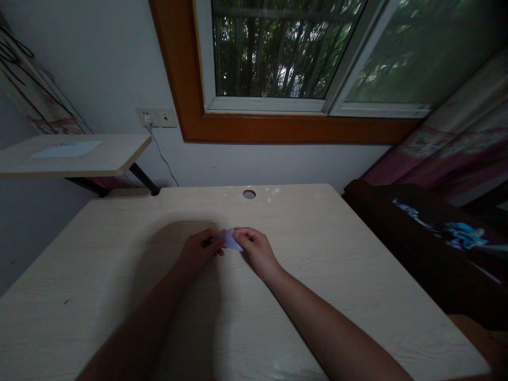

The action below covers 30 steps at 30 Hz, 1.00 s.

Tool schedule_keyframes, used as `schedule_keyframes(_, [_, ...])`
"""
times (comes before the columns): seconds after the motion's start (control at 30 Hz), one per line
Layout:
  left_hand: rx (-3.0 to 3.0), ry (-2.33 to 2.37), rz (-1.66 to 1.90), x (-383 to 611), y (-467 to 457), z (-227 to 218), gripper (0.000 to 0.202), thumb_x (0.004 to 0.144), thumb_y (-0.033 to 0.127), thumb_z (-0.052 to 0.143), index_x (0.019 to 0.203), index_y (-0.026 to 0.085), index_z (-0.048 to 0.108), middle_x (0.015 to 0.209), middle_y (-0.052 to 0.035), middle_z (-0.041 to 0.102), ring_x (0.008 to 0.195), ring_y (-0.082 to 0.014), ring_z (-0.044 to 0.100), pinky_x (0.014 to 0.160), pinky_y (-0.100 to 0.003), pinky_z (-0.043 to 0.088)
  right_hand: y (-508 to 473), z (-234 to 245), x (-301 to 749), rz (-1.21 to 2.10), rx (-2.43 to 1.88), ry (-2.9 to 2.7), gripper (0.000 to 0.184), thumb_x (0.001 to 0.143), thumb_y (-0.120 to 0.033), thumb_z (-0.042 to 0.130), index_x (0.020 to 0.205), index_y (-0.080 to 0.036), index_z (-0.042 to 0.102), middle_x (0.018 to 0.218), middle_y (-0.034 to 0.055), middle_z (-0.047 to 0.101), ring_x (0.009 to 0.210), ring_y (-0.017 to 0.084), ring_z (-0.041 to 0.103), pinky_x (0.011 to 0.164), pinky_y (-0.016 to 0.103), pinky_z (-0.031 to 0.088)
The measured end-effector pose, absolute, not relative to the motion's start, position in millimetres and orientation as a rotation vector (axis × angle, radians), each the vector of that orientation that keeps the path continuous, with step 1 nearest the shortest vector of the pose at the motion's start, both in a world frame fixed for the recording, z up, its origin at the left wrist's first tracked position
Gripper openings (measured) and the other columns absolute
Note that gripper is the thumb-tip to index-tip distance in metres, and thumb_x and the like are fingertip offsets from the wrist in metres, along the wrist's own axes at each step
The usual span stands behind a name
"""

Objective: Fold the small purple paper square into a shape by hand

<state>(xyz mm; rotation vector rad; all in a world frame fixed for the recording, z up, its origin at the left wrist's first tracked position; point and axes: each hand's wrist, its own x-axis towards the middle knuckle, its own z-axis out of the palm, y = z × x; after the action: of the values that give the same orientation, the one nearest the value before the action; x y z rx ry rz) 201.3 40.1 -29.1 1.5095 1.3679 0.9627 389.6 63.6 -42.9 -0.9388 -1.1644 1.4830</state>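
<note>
Paper ran roughly 9-to-3 o'clock, left hand pinching one end, right hand the other (both pinches closed, neither nearer).

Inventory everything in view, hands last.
Desk: 1, pale, centre
Paper: 1, lilac, held over desk
Hole: 1, grey, desk's back
Mark: 1, red, desk's left
Shelf: 1, pale, back left
Sheet: 1, whitish, on shelf
Wall: 1, whitish, behind desk
Window: 1, white frame, top
Surround: 1, orange, around window
Sockets: 2, white, left of window
Cable: 1, white, below sockets
Cords: several, black, upper left
Curtains: 2, pale and pink, both sides
Furniture: 1, brown, far right
Bundle: 1, blue, on furniture
Left hand: 1, bare, on paper
Right hand: 1, bare, on paper
</note>
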Motion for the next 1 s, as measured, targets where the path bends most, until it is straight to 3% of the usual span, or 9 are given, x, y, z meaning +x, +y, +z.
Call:
schedule_keyframes(0.23, [1.447,1.355,0.999,203.3,39.4,-28.3,0.031,0.083,0.045,0.063,0.076,0.015,0.065,0.065,-0.0027,0.069,0.060,-0.0140,0.061,0.060,-0.023,0.046,63.9,-48.3,389.7,1.396,-0.961,-1.273,0.020,0.080,-0.039,0.069,0.081,-0.020,0.071,0.080,0.0028,0.070,0.072,0.017,0.059,0.071,0.030,0.044])
schedule_keyframes(0.63, [1.408,1.373,1.004,201.2,41.2,-31.4,0.029,0.083,0.043,0.065,0.076,0.015,0.065,0.066,-0.0026,0.070,0.060,-0.0132,0.062,0.060,-0.023,0.047,62.3,-46.1,387.6,1.312,-1.017,-1.329,0.019,0.081,-0.039,0.066,0.081,-0.020,0.068,0.073,0.0001,0.063,0.066,0.015,0.052,0.065,0.028,0.040])
schedule_keyframes(0.73, [1.394,1.342,1.019,201.3,42.1,-31.4,0.027,0.080,0.041,0.069,0.083,0.014,0.067,0.067,-0.0029,0.070,0.060,-0.0137,0.064,0.061,-0.023,0.049,63.7,-46.4,388.9,1.339,-1.011,-1.289,0.019,0.080,-0.039,0.066,0.081,-0.020,0.068,0.073,0.0004,0.063,0.066,0.015,0.053,0.065,0.028,0.039])
schedule_keyframes(0.9, [1.368,1.295,1.095,203.5,41.7,-26.5,0.039,0.076,0.033,0.071,0.111,0.016,0.066,0.075,-0.0026,0.072,0.065,-0.0151,0.068,0.065,-0.025,0.053,65.7,-48.7,390.8,1.375,-1.006,-1.250,0.022,0.079,-0.041,0.068,0.082,-0.019,0.070,0.073,0.0007,0.064,0.067,0.015,0.053,0.065,0.028,0.039])
schedule_keyframes(1.0, [1.380,1.309,1.088,203.4,40.9,-23.6,0.037,0.078,0.029,0.067,0.113,0.016,0.068,0.072,-0.0022,0.072,0.066,-0.0155,0.068,0.067,-0.026,0.054,66.6,-50.3,391.3,1.394,-0.989,-1.222,0.023,0.079,-0.042,0.069,0.083,-0.020,0.070,0.075,0.0008,0.065,0.068,0.016,0.053,0.066,0.028,0.039])
